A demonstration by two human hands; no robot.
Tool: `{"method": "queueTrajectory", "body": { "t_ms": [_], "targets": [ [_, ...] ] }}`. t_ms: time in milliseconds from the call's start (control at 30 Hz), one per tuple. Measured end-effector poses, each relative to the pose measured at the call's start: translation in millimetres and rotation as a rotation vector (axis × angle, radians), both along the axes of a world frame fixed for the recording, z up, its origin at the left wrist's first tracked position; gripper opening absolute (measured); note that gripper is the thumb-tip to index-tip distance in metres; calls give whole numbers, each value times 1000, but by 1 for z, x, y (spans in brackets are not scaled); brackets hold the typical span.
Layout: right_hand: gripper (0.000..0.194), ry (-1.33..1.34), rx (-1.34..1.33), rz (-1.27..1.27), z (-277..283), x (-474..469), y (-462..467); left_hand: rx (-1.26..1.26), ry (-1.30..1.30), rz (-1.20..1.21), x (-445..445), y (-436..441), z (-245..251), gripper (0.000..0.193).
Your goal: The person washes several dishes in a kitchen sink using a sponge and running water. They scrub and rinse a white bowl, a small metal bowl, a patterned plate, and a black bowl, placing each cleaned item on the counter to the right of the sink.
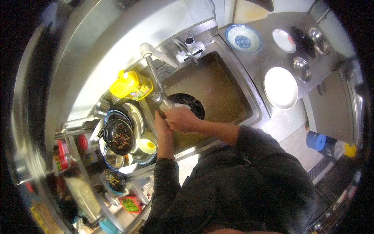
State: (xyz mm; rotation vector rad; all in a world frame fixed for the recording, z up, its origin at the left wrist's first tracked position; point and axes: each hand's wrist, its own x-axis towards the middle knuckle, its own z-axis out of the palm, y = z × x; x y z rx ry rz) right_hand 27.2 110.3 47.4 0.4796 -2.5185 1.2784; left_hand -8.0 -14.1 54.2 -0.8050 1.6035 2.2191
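Note:
Both hands meet over the left part of a steel sink [258,115] filled with murky water. My right hand [184,119] has its fingers curled beside a whitish thing [184,106], too blurred to name. Close against it is my left hand [164,122], its fingertips partly hidden, so what it holds is unclear. Just beyond the hands, a round black dish [196,106] lies in the water, partly covered by the right hand. A metal tap pipe [154,70] comes down to a spout right above my fingers.
Stacked dirty dishes [119,136] crowd the left side, below a yellow jug [131,85]. A curved faucet [187,49] rises behind the sink. On the right counter are a blue-patterned bowl [244,39], a white bowl [281,87], a small plate [284,41] and steel bowls [302,69].

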Motion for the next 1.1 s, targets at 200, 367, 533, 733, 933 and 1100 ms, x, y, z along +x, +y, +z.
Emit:
{"method": "queueTrajectory", "body": {
  "t_ms": [200,367,533,733,933,1100],
  "targets": [
    [23,-277,-520,-324,-34,16,36,196,70,89,0,-12,-7,41],
    [36,-665,-795,-497,-51,-41,83,342,56,-32,9,-26,4,43],
    [37,-1036,-1533,148,-45,-47,107,368,42,-197,-12,-42,-8,49],
    [33,-737,-1398,-199,-5,-28,97,497,10,17,-12,-10,-52,54],
    [33,-642,-1126,-284,25,6,120,693,239,-76,24,51,-58,51],
    [34,-669,-1020,-90,40,26,143,521,151,-114,3,46,-58,42]
  ]
}}
